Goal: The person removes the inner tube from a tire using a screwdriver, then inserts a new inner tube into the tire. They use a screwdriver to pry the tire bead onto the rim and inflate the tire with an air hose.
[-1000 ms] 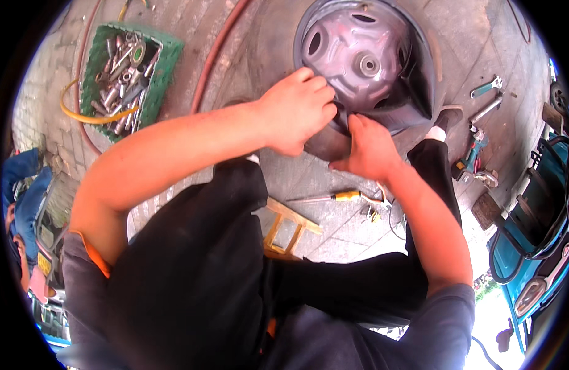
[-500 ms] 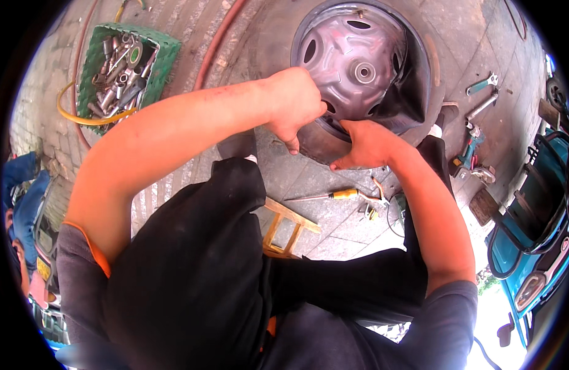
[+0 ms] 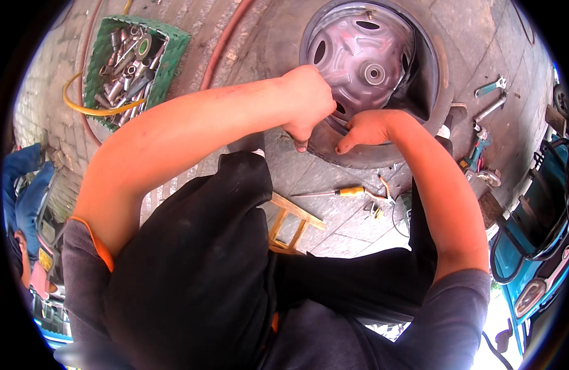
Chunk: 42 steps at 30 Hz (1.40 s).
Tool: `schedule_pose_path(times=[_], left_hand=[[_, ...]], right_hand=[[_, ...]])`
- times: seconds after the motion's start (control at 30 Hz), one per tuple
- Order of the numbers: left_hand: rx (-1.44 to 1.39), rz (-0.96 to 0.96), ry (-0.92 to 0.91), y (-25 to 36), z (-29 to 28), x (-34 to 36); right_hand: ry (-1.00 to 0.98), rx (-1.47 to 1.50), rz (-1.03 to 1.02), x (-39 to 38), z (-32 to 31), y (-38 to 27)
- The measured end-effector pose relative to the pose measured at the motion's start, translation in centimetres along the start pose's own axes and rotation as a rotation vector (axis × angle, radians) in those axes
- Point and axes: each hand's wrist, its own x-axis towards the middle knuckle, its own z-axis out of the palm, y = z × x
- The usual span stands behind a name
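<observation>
Paving [image 3: 482, 52] in grey slabs and ribbed strips spreads under a roadside work spot, bright daylight washing in at lower right. A green basket [image 3: 172, 65] of sockets sits at upper left, near a red hose [image 3: 225, 43]; a screwdriver [image 3: 351, 192] lies beside a wooden stool [image 3: 300, 214]. A wrench [image 3: 490, 86] and power tool [image 3: 479, 148] rest at right, near a teal vehicle [image 3: 524, 266]; a person [image 3: 26, 197] in blue appears at the left edge. At top centre, before the worker's feet, lies a dusty tire [image 3: 444, 74] around a dull metal rim [image 3: 352, 55] with oval slots and a round hub, a glossy black hollow at right. The left hand [image 3: 310, 102] curls over the tire's near lip, gripping it; the right hand [image 3: 372, 127] bends against it, its grip impossible to tell.
</observation>
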Motion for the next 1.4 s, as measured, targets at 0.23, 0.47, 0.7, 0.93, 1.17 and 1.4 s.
schedule_pose_path(times=[0.23, 0.47, 0.7, 0.93, 1.17, 1.4], left_hand=[[0.053, 0.072, 0.461, -0.9, 4.5, -0.8], [-0.043, -0.042, 0.046, 0.6, 2.4, -0.3], [0.049, -0.007, 0.416, 0.9, 5.0, -0.4], [0.148, -0.019, 0.334, 1.6, 5.4, -0.3], [0.062, -0.059, 0.269, 2.2, 5.2, -0.2], [0.156, -0.038, 0.447, 3.6, 8.1, 0.1]], right_hand=[[0.167, 0.135, -0.070, 0.6, 1.9, 0.6], [0.689, 0.216, -0.324, 0.4, 6.4, 1.4], [0.355, 0.235, -0.073, 2.3, 4.1, 0.2], [0.753, 0.308, -0.319, -2.9, 5.7, 1.9], [0.961, -0.476, -0.002, -8.4, 5.5, 6.1], [0.865, -1.001, 0.226, -6.2, 10.2, 8.1]])
